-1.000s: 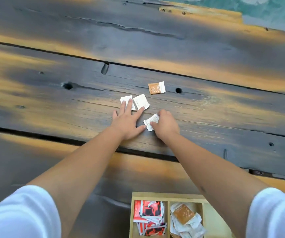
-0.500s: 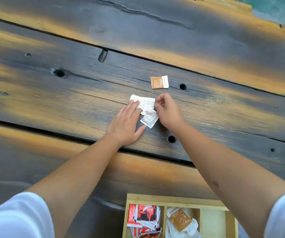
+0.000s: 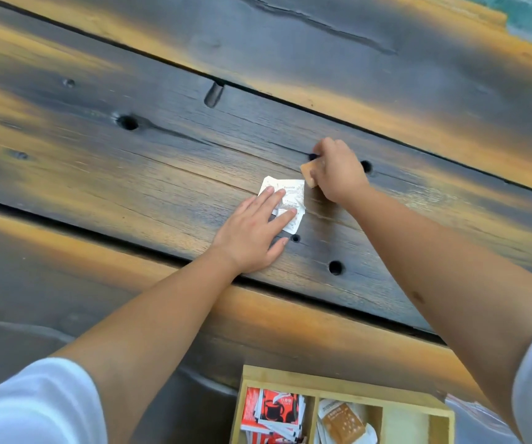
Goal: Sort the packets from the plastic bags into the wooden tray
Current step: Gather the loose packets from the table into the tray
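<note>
A small pile of white packets (image 3: 291,194) lies on the dark wooden table. My left hand (image 3: 251,230) rests flat on the pile with its fingers spread. Just beyond it, my right hand (image 3: 338,171) is closed on an orange packet (image 3: 308,174), whose corner sticks out to the left of the fingers. The wooden tray (image 3: 338,379) sits at the near edge of the view. Its left compartment holds red packets (image 3: 274,411). The middle compartment holds orange and white packets (image 3: 343,424).
The table is made of dark planks with gaps between them and several round holes, such as a hole (image 3: 335,267) near my right forearm. A clear plastic bag (image 3: 476,418) shows at the bottom right beside the tray.
My right hand left the white packets and reached farther out to grip the orange packet. My left hand slid onto the gathered white pile.
</note>
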